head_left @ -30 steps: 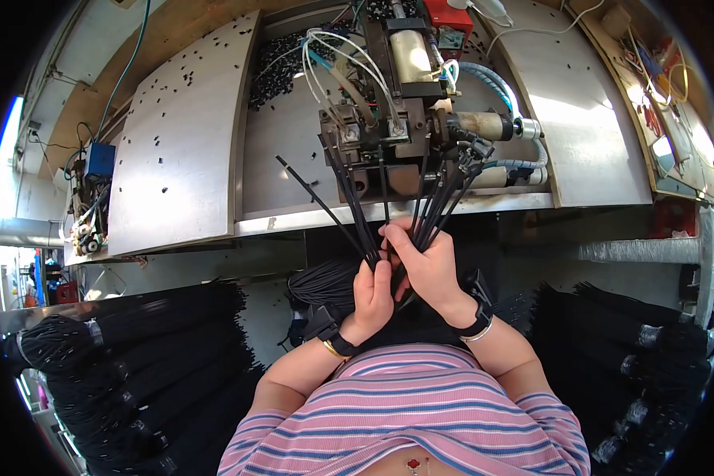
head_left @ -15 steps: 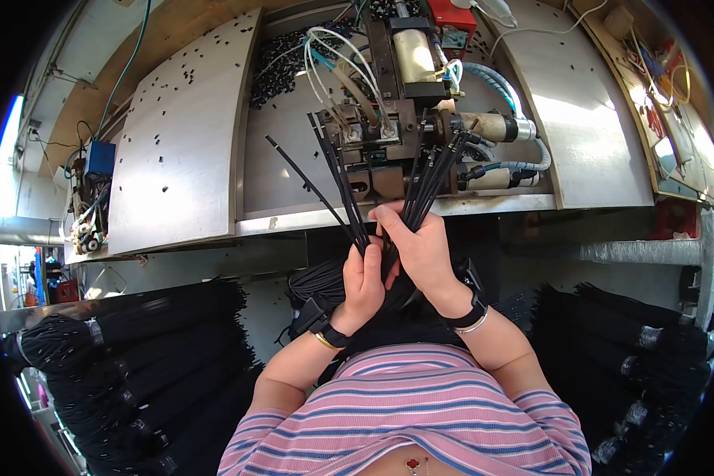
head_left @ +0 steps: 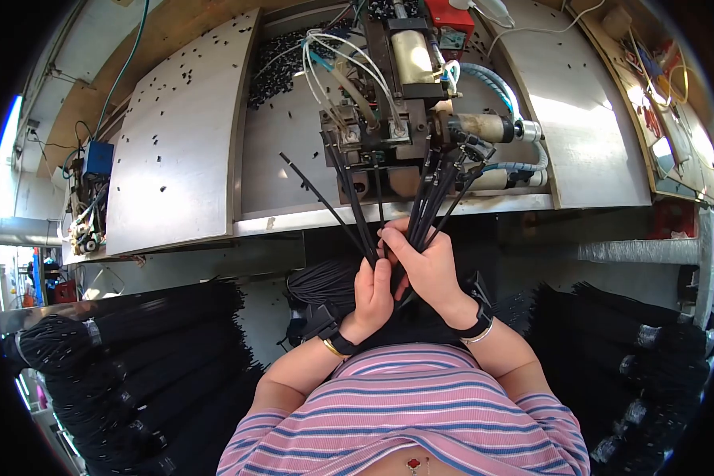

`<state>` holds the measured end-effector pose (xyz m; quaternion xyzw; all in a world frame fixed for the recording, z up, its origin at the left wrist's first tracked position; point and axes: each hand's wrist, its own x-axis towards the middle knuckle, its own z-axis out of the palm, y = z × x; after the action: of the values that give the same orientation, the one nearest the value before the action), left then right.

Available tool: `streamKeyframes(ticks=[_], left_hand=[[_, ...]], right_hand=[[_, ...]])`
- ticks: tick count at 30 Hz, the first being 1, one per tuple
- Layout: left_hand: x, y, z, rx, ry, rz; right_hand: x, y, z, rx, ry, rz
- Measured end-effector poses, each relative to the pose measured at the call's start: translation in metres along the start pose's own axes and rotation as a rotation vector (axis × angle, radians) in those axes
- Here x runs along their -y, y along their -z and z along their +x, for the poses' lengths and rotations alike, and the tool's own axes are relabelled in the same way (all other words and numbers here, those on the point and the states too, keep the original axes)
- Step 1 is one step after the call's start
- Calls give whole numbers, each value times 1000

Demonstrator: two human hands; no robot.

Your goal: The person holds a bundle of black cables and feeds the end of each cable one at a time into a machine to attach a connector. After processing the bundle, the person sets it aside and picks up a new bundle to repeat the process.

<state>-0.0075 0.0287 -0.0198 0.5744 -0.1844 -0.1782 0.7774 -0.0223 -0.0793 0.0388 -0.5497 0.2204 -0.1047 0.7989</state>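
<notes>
Several thin black strands (head_left: pixel 347 186) fan upward out of my left hand (head_left: pixel 374 295), whose fingers are wrapped round their lower part. A thicker bunch of black strands (head_left: pixel 432 198) with small fittings at the tips is in my right hand (head_left: pixel 427 266). Between the two bunches one strand (head_left: pixel 379 194) stands upright, and its lower end is by my right thumb and fingertips. Both hands are close together in front of the bench edge. Just beyond the strand tips is a machine (head_left: pixel 381 131) with metal blocks and white tubes.
Metal plates (head_left: pixel 182 151) flank the machine, with small black pieces scattered on the left one. A pile of black pieces (head_left: pixel 282 75) lies behind. Large bundles of black strands hang at the left (head_left: pixel 159 373) and right (head_left: pixel 603 365). A blue box (head_left: pixel 98 159) is at far left.
Both hands and the strands have moved slightly right and toward my body. A single strand now stands apart between the bunches, and another leans out to the right.
</notes>
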Motion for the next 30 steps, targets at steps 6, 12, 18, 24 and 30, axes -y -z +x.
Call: streamKeyframes(ticks=[6,12,18,24,30], left_hand=[[-9,9,15,31,-36,15],[-14,15,23,20,-67,65],[-13,13,24,20,-55,43],[-6,10,22,54,-18,56],[7,1,0,20,-39,25]], right_hand=[[8,-8,12,-14,-62,104],[12,-18,16,-62,-81,128],[11,-16,19,-29,-71,130],[17,-6,18,107,-88,3],[4,3,3,49,-1,-58]])
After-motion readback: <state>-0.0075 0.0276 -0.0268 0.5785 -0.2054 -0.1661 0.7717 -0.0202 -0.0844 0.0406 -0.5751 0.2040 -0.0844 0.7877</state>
